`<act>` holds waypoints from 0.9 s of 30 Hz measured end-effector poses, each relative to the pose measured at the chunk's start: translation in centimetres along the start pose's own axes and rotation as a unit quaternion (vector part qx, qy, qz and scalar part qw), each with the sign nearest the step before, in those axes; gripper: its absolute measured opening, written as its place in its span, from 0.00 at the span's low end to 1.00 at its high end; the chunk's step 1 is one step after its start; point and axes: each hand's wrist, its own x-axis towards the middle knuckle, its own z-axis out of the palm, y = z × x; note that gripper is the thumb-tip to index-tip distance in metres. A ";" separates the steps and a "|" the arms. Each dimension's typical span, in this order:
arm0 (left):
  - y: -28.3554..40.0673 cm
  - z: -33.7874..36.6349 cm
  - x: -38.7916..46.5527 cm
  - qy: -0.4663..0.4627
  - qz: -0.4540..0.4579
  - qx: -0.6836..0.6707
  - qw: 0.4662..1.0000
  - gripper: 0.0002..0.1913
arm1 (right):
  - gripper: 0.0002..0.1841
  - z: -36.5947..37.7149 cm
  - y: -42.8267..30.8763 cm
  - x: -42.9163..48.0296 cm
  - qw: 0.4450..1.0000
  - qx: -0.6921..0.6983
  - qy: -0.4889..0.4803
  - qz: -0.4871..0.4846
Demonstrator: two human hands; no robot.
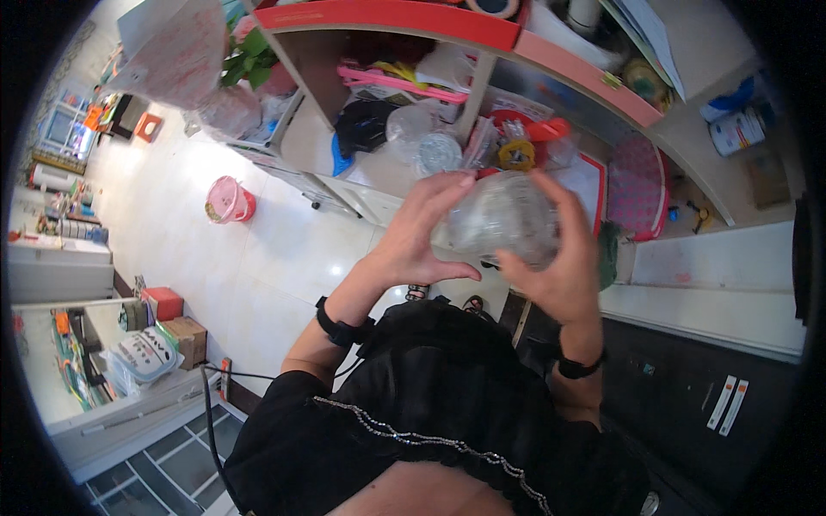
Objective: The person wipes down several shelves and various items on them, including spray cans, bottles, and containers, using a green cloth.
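Note:
A bundle of clear, round plastic containers or lids (506, 219), slightly blurred, is between my two hands in front of the shelf. My right hand (558, 258) grips it from the right, fingers over the far edge and thumb at the near side. At its left side is my left hand (429, 229), thumb and fingers spread wide; whether the fingertips touch the bundle cannot be told. Just beyond, on the shelf board, lie a clear round plastic stack (439, 153), a black plastic bag (366, 126) and a roll of yellow tape (516, 155).
Shelf dividers and a red drawer edge (387, 22) stand beyond my hands. A pink checked bag (635, 187) is at the right. On the floor at the left stands a pink bucket (231, 200). A black panel (684, 387) is on the near right.

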 end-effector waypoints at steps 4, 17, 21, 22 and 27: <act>-1.9 -0.4 -3.5 0.073 -0.141 -0.007 0.987 0.53 | 0.42 6.3 -0.9 0.9 0.998 -0.013 -0.035 -0.058; -15.7 -1.9 -7.6 0.246 -0.255 0.057 0.933 0.44 | 0.21 3.3 1.6 0.4 0.980 -0.032 -0.195 0.022; -17.8 -0.9 -8.7 0.203 -0.248 0.186 0.929 0.43 | 0.18 -1.2 4.1 0.5 0.986 -0.120 -0.091 0.072; -17.9 -1.0 -9.0 0.193 -0.245 0.185 0.932 0.43 | 0.18 -2.3 5.0 0.5 0.982 -0.161 -0.067 0.077; -17.1 -1.0 -9.2 0.173 -0.241 0.212 0.931 0.49 | 0.28 -6.3 12.6 1.9 0.965 -0.212 -0.034 0.152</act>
